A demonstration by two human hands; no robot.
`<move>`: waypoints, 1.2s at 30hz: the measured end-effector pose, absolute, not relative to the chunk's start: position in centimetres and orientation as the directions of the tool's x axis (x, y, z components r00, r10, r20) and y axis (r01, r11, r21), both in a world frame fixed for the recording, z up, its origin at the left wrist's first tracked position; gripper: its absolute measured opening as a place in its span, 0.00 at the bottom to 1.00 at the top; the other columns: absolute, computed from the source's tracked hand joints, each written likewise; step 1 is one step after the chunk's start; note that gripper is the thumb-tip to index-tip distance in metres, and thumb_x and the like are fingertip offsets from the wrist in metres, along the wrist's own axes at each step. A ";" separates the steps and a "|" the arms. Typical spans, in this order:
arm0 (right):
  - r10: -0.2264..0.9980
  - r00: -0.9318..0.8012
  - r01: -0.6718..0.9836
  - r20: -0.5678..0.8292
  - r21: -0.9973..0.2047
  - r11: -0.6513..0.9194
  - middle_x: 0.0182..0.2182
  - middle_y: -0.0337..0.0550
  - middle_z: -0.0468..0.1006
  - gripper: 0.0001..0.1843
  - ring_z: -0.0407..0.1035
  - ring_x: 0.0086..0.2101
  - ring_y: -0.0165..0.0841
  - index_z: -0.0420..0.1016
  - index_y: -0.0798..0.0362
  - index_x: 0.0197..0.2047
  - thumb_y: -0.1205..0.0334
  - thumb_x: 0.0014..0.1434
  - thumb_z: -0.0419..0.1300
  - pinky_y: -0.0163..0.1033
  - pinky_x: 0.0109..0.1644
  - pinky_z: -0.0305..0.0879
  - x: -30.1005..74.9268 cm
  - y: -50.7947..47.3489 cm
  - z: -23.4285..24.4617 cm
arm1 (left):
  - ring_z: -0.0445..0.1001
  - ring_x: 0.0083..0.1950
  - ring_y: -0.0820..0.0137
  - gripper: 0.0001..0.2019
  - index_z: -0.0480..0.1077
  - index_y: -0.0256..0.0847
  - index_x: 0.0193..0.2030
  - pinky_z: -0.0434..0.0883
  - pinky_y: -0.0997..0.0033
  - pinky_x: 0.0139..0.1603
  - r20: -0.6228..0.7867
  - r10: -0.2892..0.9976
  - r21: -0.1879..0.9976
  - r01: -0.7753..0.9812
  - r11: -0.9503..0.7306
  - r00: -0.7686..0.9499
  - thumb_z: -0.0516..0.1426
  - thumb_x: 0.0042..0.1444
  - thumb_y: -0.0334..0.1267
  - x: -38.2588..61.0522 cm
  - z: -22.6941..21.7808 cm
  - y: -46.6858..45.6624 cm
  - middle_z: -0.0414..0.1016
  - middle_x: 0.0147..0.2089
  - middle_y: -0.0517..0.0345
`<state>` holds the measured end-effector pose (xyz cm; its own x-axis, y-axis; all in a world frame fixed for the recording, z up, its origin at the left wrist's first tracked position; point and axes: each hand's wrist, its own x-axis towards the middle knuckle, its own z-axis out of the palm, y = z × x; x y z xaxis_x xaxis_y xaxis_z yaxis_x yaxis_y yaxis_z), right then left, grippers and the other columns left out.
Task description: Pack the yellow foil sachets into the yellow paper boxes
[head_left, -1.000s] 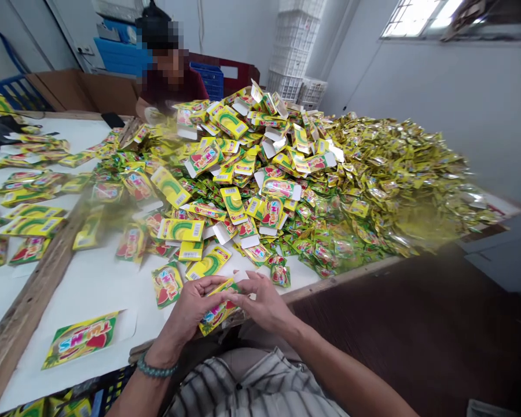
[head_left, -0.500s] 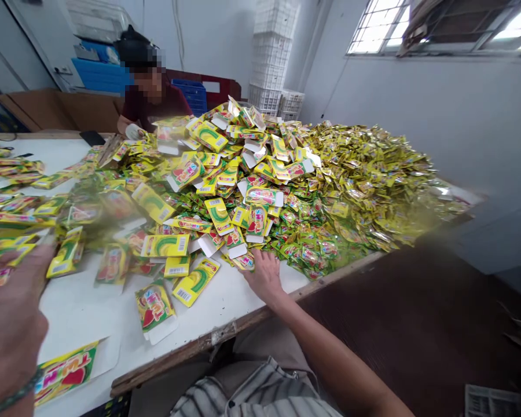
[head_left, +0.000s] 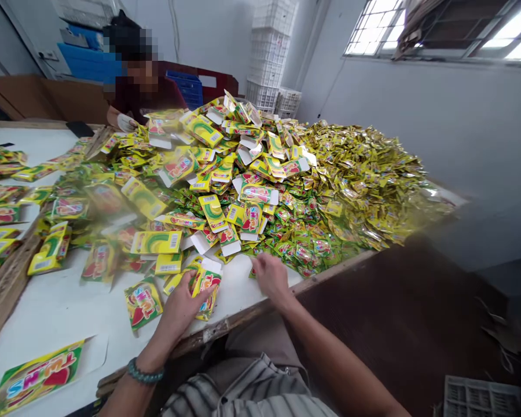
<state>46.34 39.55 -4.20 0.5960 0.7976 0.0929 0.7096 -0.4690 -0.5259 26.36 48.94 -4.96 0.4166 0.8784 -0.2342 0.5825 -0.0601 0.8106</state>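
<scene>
My left hand (head_left: pixel 184 307), with a beaded bracelet at its wrist, grips a small yellow and green printed box (head_left: pixel 207 289) between thumb and fingers. The box's white end flap stands up at the far end. To the right, my right hand (head_left: pixel 272 277) is closed at the edge of the pile, its fingertips pinching a small green packet (head_left: pixel 252 270) that is mostly hidden. Another printed box (head_left: pixel 143 302) lies face up left of my left hand. Behind both hands rises a heap of yellow boxes (head_left: pixel 215 213), with green packets (head_left: pixel 306 252) beside it.
Gold-coloured packets (head_left: pixel 364 168) are heaped at the right. A wooden strip (head_left: pixel 13 284) divides the white table (head_left: pixel 69 313) on the left, and more boxes lie beyond it. Across the table sits a person (head_left: pixel 134 87) wearing a glove. White crates (head_left: pixel 269 58) are stacked behind.
My left hand has come from the far left to the middle and now holds a box. My right hand has closed its fingers at the pile's edge. The view has shifted slightly.
</scene>
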 end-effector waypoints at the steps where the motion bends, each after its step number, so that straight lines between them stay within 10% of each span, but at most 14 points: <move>1: 0.784 0.615 0.721 0.082 -0.462 -0.517 0.30 0.46 0.77 0.16 0.69 0.34 0.37 0.75 0.53 0.32 0.50 0.63 0.55 0.38 0.38 0.59 47.6 39.9 -4.3 | 0.78 0.42 0.52 0.32 0.69 0.35 0.51 0.73 0.59 0.42 -0.257 0.867 0.808 0.587 -0.049 0.427 0.59 0.44 0.57 26.1 -4.7 49.0 0.80 0.41 0.45; 8: 0.889 0.434 0.854 -0.148 -0.248 -0.458 0.35 0.51 0.76 0.19 0.68 0.38 0.40 0.76 0.56 0.36 0.53 0.45 0.72 0.38 0.39 0.58 50.3 40.4 -4.7 | 0.76 0.53 0.55 0.33 0.67 0.36 0.56 0.72 0.61 0.52 -0.372 0.788 0.901 0.396 0.179 0.491 0.63 0.45 0.52 25.7 -5.2 48.0 0.78 0.51 0.45; 14: 0.874 0.462 0.721 0.149 -0.637 -0.273 0.23 0.36 0.67 0.13 0.60 0.27 0.30 0.68 0.53 0.26 0.55 0.54 0.64 0.34 0.32 0.53 48.3 40.2 -4.3 | 0.72 0.58 0.52 0.34 0.71 0.35 0.55 0.67 0.55 0.60 -0.335 0.769 0.924 0.348 0.157 0.544 0.66 0.42 0.51 25.7 -5.1 48.4 0.74 0.57 0.44; 25: 0.936 0.350 0.224 -0.032 -0.968 -0.117 0.20 0.32 0.59 0.18 0.53 0.23 0.26 0.66 0.53 0.25 0.48 0.50 0.64 0.32 0.26 0.50 43.3 41.6 -4.0 | 0.72 0.58 0.53 0.32 0.73 0.39 0.54 0.70 0.57 0.57 -0.367 0.684 0.930 0.238 0.279 0.631 0.67 0.42 0.52 24.5 -2.4 47.8 0.76 0.56 0.48; 32: 0.968 0.248 0.428 -0.035 -0.892 -0.142 0.25 0.39 0.74 0.19 0.66 0.26 0.29 0.75 0.54 0.35 0.48 0.64 0.52 0.32 0.30 0.60 43.2 41.5 -4.3 | 0.79 0.46 0.58 0.36 0.70 0.37 0.56 0.75 0.64 0.46 -0.492 0.673 0.852 0.144 0.504 0.553 0.69 0.40 0.50 22.9 -2.5 47.8 0.79 0.50 0.48; 36: 0.969 0.152 0.880 0.193 -0.473 -0.044 0.40 0.50 0.78 0.14 0.70 0.42 0.38 0.73 0.55 0.49 0.62 0.64 0.53 0.39 0.45 0.64 44.1 43.3 -5.0 | 0.80 0.43 0.63 0.36 0.70 0.38 0.55 0.75 0.69 0.44 -0.521 0.704 0.815 0.038 0.578 0.483 0.71 0.37 0.45 22.0 -2.4 48.0 0.81 0.47 0.51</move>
